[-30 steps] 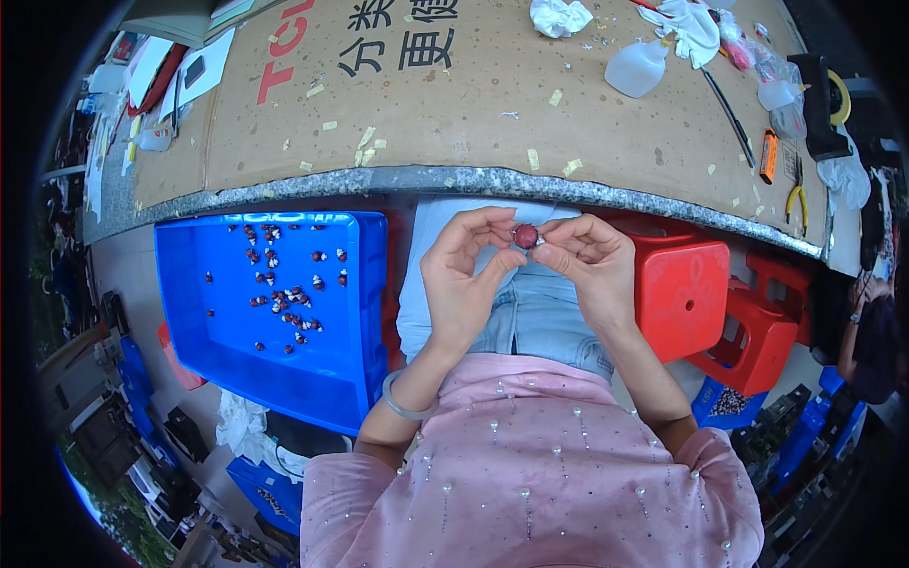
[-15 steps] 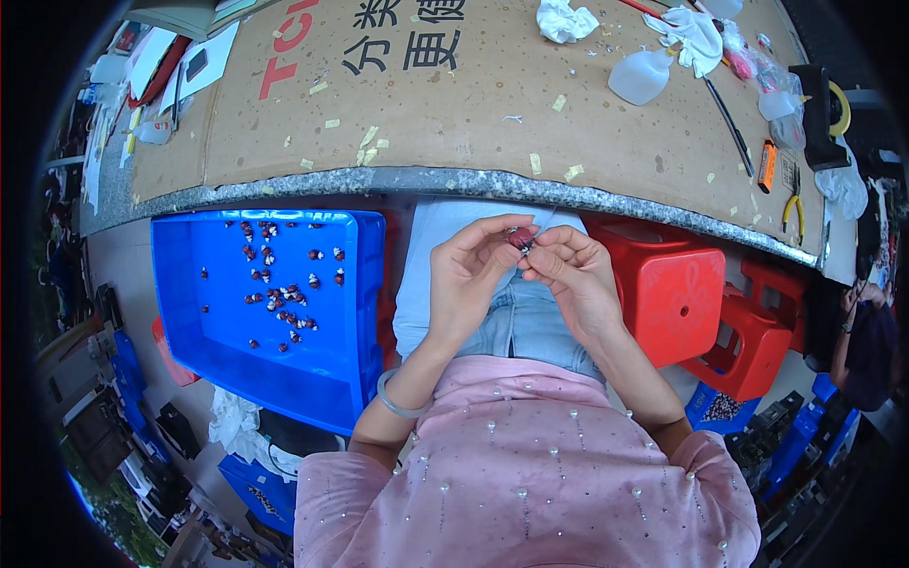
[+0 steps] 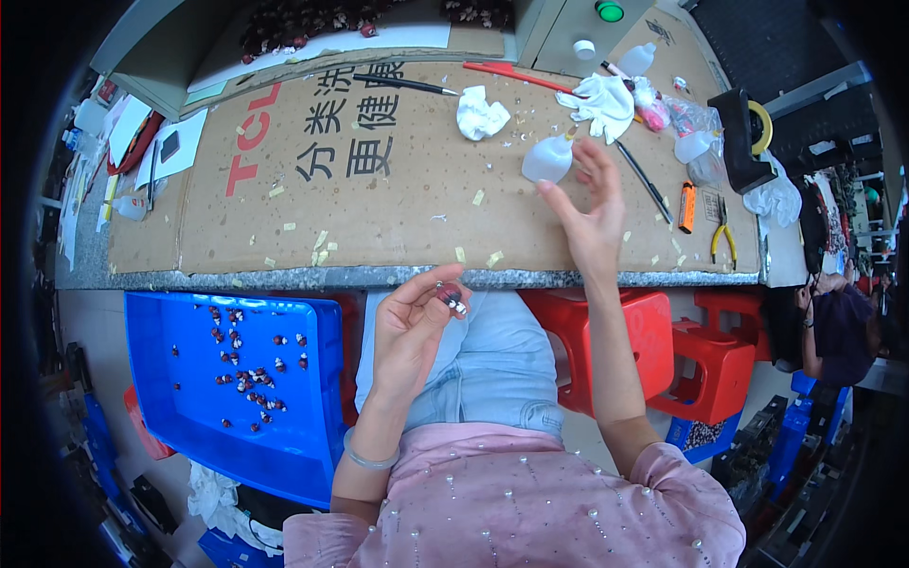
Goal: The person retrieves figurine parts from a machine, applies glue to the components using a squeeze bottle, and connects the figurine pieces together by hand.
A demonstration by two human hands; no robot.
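Note:
My left hand (image 3: 409, 327) pinches a small dark red and white figurine (image 3: 449, 297) between thumb and fingertips, just off the table's front edge and above my lap. Out over the cardboard-covered table (image 3: 398, 227), my right hand (image 3: 595, 204) is open, its thumb and fingers spread at the right side of a white plastic squeeze bottle (image 3: 547, 159). Whether the hand touches the bottle I cannot tell. Similar little red and white figurines (image 3: 254, 379) lie scattered in a blue plastic bin (image 3: 327, 398) to my left.
Beyond the bottle lie a crumpled white tissue (image 3: 482, 114), a white glove (image 3: 602, 104) and a black pen (image 3: 646, 185). An orange cutter (image 3: 686, 206), yellow-handled pliers (image 3: 723, 237) and a tape dispenser (image 3: 743, 142) are at the right. Red stools (image 3: 644, 350) stand beside my legs.
My right hand has let go of the figurine and moved forward to the squeeze bottle, opening. My left hand keeps the figurine. The view has tilted up, showing a shelf at the back.

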